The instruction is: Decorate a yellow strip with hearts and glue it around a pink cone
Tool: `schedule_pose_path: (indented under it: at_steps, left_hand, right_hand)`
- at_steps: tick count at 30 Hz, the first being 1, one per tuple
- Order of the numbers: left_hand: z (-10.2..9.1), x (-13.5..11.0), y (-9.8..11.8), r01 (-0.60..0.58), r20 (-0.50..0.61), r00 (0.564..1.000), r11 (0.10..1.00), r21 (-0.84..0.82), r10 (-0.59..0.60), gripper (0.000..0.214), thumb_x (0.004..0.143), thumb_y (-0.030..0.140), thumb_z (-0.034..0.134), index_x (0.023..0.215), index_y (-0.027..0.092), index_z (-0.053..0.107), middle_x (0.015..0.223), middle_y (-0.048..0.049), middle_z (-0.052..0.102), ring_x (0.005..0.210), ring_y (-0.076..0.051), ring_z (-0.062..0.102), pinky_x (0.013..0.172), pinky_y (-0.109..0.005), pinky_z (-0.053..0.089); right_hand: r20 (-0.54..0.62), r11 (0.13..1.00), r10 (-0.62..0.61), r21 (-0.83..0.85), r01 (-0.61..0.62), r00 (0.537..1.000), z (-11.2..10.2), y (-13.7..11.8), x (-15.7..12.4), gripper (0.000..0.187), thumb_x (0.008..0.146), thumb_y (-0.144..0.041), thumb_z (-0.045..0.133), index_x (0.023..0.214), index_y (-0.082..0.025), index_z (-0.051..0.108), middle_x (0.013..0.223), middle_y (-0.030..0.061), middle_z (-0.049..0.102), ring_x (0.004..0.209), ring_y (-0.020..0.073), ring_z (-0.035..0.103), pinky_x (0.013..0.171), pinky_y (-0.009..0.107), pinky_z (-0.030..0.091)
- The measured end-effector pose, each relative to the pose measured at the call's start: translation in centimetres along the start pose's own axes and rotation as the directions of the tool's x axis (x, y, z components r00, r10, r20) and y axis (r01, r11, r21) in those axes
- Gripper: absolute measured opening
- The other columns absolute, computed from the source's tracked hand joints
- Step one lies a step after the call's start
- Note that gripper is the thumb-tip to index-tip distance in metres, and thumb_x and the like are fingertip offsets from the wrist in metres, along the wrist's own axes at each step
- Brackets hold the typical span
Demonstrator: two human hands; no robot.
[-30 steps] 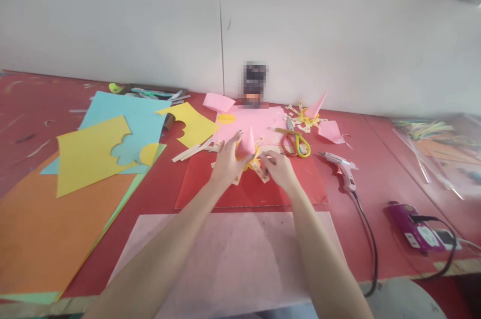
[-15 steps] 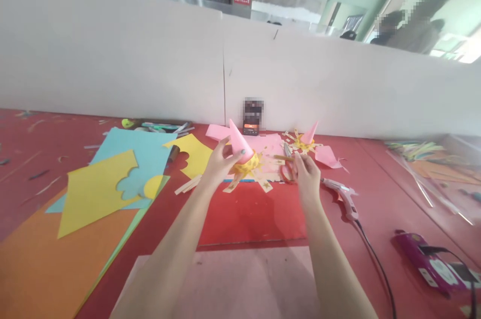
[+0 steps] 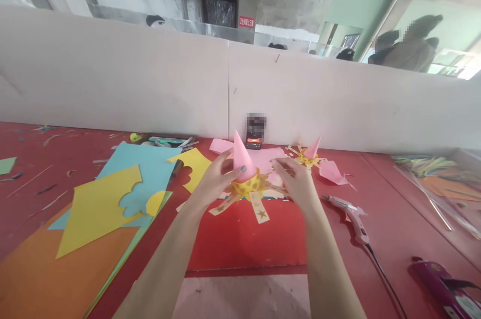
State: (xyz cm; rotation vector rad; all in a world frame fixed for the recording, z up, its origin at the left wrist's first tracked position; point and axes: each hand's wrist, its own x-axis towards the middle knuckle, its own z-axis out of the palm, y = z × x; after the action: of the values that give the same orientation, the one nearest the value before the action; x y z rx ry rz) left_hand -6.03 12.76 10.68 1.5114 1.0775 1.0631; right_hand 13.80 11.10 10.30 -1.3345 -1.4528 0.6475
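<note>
My left hand point(image 3: 218, 176) grips a pink paper cone point(image 3: 244, 158) from its left side, thumb across the front. Around the cone's base runs a yellow patterned paper band point(image 3: 246, 187). Pale paper strips point(image 3: 259, 209) with gold stars and lettering spread out from the band over a red board point(image 3: 248, 244). My right hand point(image 3: 295, 179) is just right of the cone, fingers bent but apart, with nothing visible between them. Its fingertips are close to the strips on that side; contact cannot be made out. A similar finished-looking cone piece point(image 3: 311, 149) stands behind the right hand.
A pink glue gun point(image 3: 349, 214) lies at right, its cord trailing forward past a purple device point(image 3: 443, 284). Yellow point(image 3: 97, 204), blue point(image 3: 131, 158) and orange point(image 3: 48, 269) sheets overlap at left. A phone point(image 3: 254, 139) leans against the white partition point(image 3: 150, 78).
The thin tan piece in my right hand no longer shows, and its fingers have spread. The cone is turned slightly, with a starred strip now facing me. The head view has tilted upward.
</note>
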Motion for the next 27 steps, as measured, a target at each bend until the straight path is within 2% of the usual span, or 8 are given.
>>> schedule_pose_path:
  at_steps: [2,7,10,15,19,22,25,27]
  left_hand:
    - [-0.1,-0.2,0.6,0.018,0.033,0.999,1.0,-0.019,-0.018,0.058,0.073,0.041,0.056,0.126,0.024,0.039,0.113,-0.0113,0.059,0.095,-0.025,0.06,0.058,-0.03,0.054]
    - [-0.3,-0.5,1.3,0.01,0.074,0.997,1.0,-0.018,-0.009,0.054,0.075,0.041,0.053,0.125,0.027,0.041,0.116,-0.0093,0.057,0.099,-0.025,0.058,0.06,-0.029,0.054]
    - [-0.1,-0.4,1.1,0.02,0.12,0.992,1.0,0.024,-0.023,0.055,0.076,0.042,0.052,0.127,0.028,0.037,0.117,-0.0083,0.057,0.099,-0.024,0.058,0.062,-0.03,0.053]
    - [1.0,-0.4,0.5,0.025,0.181,0.983,0.999,0.026,-0.029,0.064,0.075,0.038,0.056,0.132,0.03,0.029,0.111,-0.0059,0.06,0.099,-0.022,0.058,0.076,-0.034,0.05]
    - [1.8,-0.8,0.7,0.054,0.239,0.968,0.995,0.081,-0.072,0.068,0.074,0.04,0.056,0.134,0.03,0.027,0.099,-0.0046,0.064,0.091,-0.021,0.059,0.077,-0.036,0.047]
    - [2.1,-1.2,1.1,0.108,0.273,0.951,0.985,0.137,-0.142,0.072,0.073,0.042,0.056,0.136,0.03,0.022,0.101,-0.0057,0.062,0.092,-0.022,0.056,0.078,-0.038,0.045]
    - [2.5,-1.3,1.1,0.123,0.29,0.943,0.981,0.149,-0.162,0.074,0.073,0.042,0.056,0.137,0.031,0.019,0.102,-0.0054,0.06,0.095,-0.022,0.054,0.081,-0.038,0.043]
    - [2.8,-1.2,0.8,0.104,0.306,0.941,0.984,0.142,-0.144,0.072,0.074,0.042,0.056,0.136,0.032,0.02,0.102,-0.0048,0.06,0.096,-0.021,0.054,0.081,-0.037,0.043]
  right_hand:
    - [0.031,0.998,0.057,0.006,-0.058,0.998,-0.7,0.1,-0.1,0.027,0.077,-0.042,0.051,0.087,-0.022,0.066,0.092,0.0032,0.067,0.083,0.0161,0.059,0.075,0.029,0.045]
    - [0.153,0.98,0.196,-0.005,-0.198,0.969,-2.4,0.9,0.1,0.031,0.075,-0.047,0.053,0.088,-0.022,0.066,0.084,0.0034,0.068,0.081,0.0176,0.06,0.07,0.029,0.044]
    - [0.162,0.984,0.177,-0.033,-0.174,0.971,-2.8,1.2,0.1,0.031,0.073,-0.047,0.056,0.089,-0.023,0.067,0.09,0.0041,0.068,0.082,0.0188,0.059,0.07,0.03,0.044]
    - [0.225,0.986,0.169,-0.055,-0.16,0.96,-2.7,1.0,0.3,0.032,0.073,-0.049,0.055,0.092,-0.027,0.067,0.099,0.0038,0.066,0.081,0.0185,0.059,0.065,0.029,0.046]
    - [0.284,0.987,0.138,0.035,-0.154,0.949,-2.4,-0.1,0.4,0.035,0.076,-0.048,0.052,0.101,-0.026,0.065,0.106,0.0045,0.064,0.094,0.0198,0.058,0.077,0.031,0.046]
    - [0.334,0.981,0.087,0.133,-0.138,0.939,-2.0,-1.2,0.2,0.035,0.078,-0.046,0.052,0.105,-0.026,0.063,0.11,0.0037,0.062,0.103,0.0191,0.055,0.084,0.03,0.044]
    - [0.4,0.967,0.021,0.226,-0.12,0.916,-1.5,-2.1,0.0,0.033,0.078,-0.043,0.053,0.104,-0.025,0.063,0.106,0.0031,0.064,0.099,0.0188,0.056,0.084,0.029,0.044]
    - [0.418,0.958,0.017,0.254,-0.135,0.908,-1.2,-2.3,0.0,0.032,0.077,-0.043,0.055,0.099,-0.024,0.065,0.1,0.003,0.065,0.093,0.0189,0.058,0.081,0.029,0.045]
